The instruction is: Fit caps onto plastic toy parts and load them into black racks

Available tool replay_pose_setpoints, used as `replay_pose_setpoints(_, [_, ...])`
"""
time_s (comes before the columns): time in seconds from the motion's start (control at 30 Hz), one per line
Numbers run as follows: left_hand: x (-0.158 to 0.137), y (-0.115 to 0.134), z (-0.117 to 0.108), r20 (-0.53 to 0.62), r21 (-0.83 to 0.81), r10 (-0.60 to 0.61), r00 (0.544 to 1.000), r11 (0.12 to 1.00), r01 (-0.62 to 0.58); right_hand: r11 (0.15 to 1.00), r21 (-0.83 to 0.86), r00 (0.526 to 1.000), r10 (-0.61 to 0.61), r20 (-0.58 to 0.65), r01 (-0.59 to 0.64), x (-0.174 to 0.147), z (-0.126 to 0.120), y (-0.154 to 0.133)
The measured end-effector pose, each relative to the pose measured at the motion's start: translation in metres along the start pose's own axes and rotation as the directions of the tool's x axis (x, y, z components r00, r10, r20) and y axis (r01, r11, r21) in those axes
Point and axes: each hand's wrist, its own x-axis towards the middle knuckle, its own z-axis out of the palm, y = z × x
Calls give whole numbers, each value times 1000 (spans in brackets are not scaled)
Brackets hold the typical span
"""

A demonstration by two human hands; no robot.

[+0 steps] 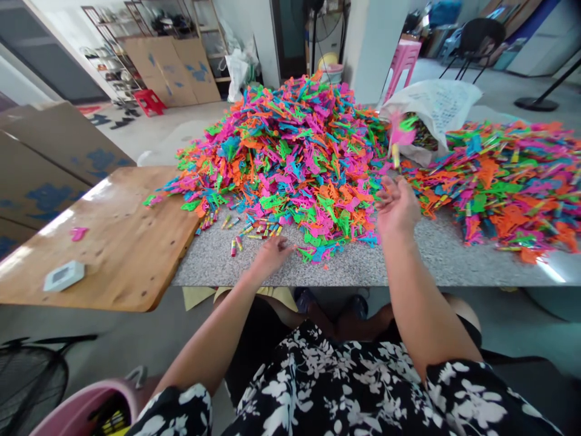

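Observation:
My left hand [271,257] rests low over the table's near part, fingers loosely bent and a little apart, close to small green and pink plastic pieces [308,249]. Just left of it lie small printed tubes [236,245], several of them. My right hand [398,209] is raised with its fingers apart. Just beyond its fingertips, a blurred pink and green plastic piece with a yellow tube [396,156] appears in the air, seemingly not touching the hand. Ahead of both hands rises a large heap of bright plastic pieces [290,151].
A second heap [508,188], with tubes among its pieces, spreads on the right. Behind it lies an open white sack [447,103]. The wooden board [131,224] at left carries a white device [64,276] and a pink piece [78,234]. A pink bucket [95,406] stands below left.

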Motion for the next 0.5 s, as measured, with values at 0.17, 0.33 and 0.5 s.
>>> replay_pose_setpoints(0.17, [-13, 29, 19, 27, 344, -36, 999, 939, 24, 961, -272, 909, 155, 388, -48, -40, 34, 22])
replay_pose_setpoints(0.33, [-20, 46, 27, 117, 481, 56, 991, 870, -106, 725, -530, 710, 82, 700, 439, -83, 90, 50])
replay_pose_setpoints(0.5, [-13, 28, 9, 110, 486, 0, 994, 872, -54, 297, -595, 572, 170, 802, 746, -84, 132, 43])
